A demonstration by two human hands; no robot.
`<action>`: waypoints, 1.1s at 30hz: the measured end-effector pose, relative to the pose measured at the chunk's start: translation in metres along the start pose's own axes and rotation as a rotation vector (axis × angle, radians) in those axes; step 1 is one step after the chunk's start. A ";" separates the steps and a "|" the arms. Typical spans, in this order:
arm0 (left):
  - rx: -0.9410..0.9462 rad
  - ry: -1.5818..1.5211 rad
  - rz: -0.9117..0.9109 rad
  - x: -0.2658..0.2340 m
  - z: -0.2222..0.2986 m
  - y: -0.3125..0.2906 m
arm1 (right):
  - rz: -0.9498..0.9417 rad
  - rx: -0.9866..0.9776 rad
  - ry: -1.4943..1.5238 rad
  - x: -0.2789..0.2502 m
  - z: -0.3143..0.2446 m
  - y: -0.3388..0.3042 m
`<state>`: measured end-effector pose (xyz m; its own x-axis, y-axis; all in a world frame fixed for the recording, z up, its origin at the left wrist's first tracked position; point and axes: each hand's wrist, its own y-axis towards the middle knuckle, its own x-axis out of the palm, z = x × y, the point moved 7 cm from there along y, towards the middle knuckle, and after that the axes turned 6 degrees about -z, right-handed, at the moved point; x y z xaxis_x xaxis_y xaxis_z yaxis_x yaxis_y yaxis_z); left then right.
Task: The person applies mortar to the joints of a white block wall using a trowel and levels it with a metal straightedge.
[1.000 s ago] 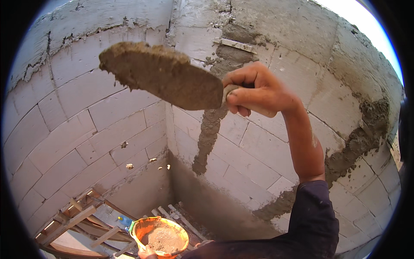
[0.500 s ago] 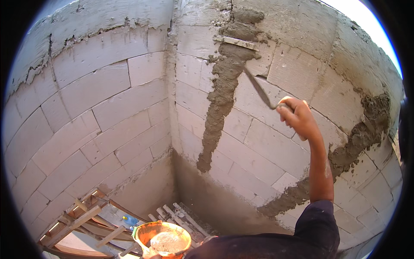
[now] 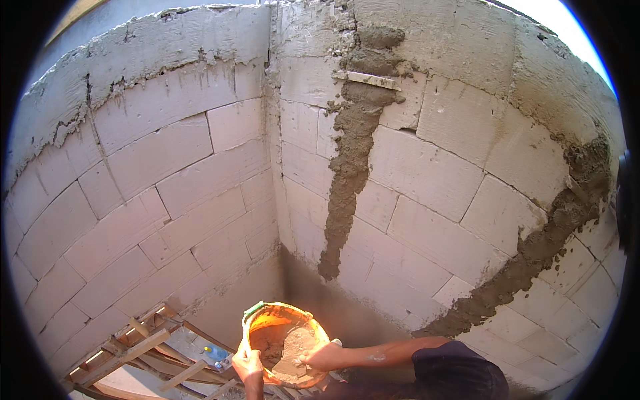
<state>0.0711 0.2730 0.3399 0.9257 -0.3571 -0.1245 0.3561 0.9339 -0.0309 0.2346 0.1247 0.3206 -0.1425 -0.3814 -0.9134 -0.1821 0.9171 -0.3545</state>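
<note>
Head view: our left hand (image 3: pixel 247 366) grips the round orange plastic bucket (image 3: pixel 288 343), right hand (image 3: pixel 320 358) unclear inside; tilting could spill wet grey mortar (image 3: pixel 283 347).

I see my left hand (image 3: pixel 248 365) gripping the rim of an orange bucket (image 3: pixel 267 320) of mortar (image 3: pixel 283 347). My right hand (image 3: pixel 320 357) is inside it, on the mortar. Behind, two block walls (image 3: pixel 147 200) meet in a corner, with a mortar strip (image 3: pixel 350 160) running down the right wall. Wooden scaffolding (image 3: pixel 133 350) sits lower left.
</note>
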 end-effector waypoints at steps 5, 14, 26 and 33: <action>-0.045 -0.102 -0.031 0.013 0.005 -0.002 | -0.103 0.011 0.271 0.003 0.034 -0.027; -0.113 -0.176 0.163 -0.025 -0.087 -0.028 | 0.287 0.203 0.224 -0.201 0.069 -0.112; -0.311 0.076 0.561 -0.088 -0.208 -0.053 | 0.636 -0.087 0.615 -0.541 0.083 -0.218; -0.318 0.080 0.516 -0.082 -0.193 -0.043 | 1.325 0.497 0.450 -0.572 0.221 -0.401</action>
<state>-0.0450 0.2649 0.1602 0.9518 0.1335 -0.2760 -0.2026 0.9496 -0.2393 0.6039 0.0011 0.9410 -0.2335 0.8253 -0.5141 0.6474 0.5265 0.5510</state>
